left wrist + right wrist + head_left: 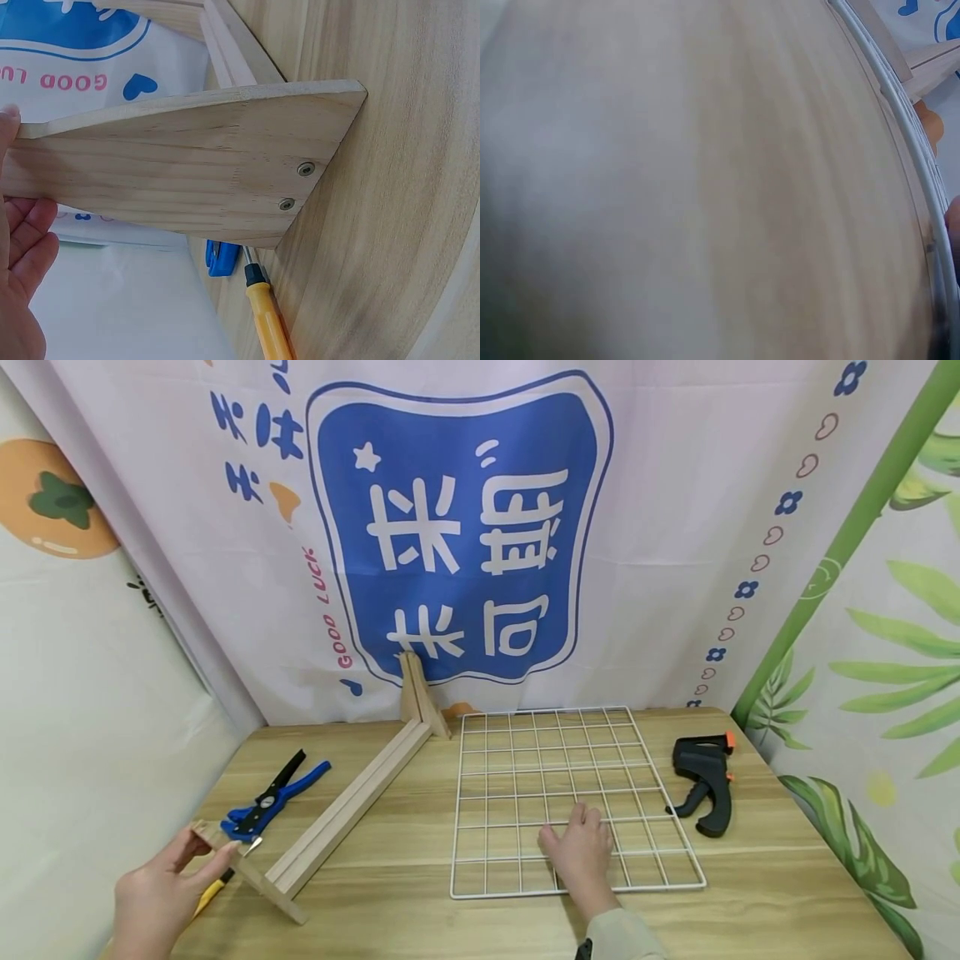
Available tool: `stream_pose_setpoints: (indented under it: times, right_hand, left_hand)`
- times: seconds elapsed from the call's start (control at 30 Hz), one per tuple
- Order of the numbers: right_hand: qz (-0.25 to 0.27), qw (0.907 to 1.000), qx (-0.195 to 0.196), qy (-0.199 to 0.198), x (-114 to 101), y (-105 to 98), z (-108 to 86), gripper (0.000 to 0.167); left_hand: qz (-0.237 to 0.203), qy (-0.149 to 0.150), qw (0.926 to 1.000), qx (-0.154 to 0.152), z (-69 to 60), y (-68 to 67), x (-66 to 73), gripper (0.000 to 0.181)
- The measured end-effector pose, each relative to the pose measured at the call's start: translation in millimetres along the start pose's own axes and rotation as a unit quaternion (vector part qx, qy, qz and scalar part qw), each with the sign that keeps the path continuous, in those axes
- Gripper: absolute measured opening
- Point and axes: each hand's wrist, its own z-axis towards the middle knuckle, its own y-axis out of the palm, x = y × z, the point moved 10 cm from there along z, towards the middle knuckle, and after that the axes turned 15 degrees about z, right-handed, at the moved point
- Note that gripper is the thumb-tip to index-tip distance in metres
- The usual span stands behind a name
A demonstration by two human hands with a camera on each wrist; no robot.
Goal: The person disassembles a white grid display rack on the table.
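My left hand [161,889] grips the near end board [187,165] of a wooden stand, thumb on one side and fingers on the other. Two screw heads [306,169] show on that board's outer face. A long grooved rail [356,806] runs from it to a far end board [420,702] by the curtain. To the right, a white wire grid panel [517,894] lies on the table. My right hand [581,856] holds the panel's wires near its front edge, fingertips bent down among them. The right wrist view catches only a fingertip [953,225] beyond the panel's rim.
Blue and black pliers [273,797] lie left of the rail. A yellow-handled screwdriver [268,319] sits partly behind the near end board. Beside the panel's right edge is a black bar clamp [705,777] with orange parts. A printed curtain [645,568] hangs behind the wooden table [420,918].
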Motion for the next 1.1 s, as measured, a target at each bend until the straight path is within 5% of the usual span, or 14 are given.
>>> stream_pose_setpoints:
  times: [0.67,0.9,1.1]
  right_hand:
    - [0.031,0.9995,0.003,-0.005,-10,9,-6.4,0.082]
    - [0.027,0.9995,0.015,-0.003,-8,9,-7.6,0.08]
    - [0.028,0.9994,0.018,-0.007,-5,8,-8.0,0.079]
  left_hand:
    - [0.01,-0.028,0.9994,-0.019,-2.7,-0.6,-10.4,0.025]
    - [0.012,-0.033,0.9982,-0.049,-3.6,8.8,-10.0,0.024]
    - [0.001,-0.017,0.9996,-0.02,-1.1,6.5,-7.3,0.027]
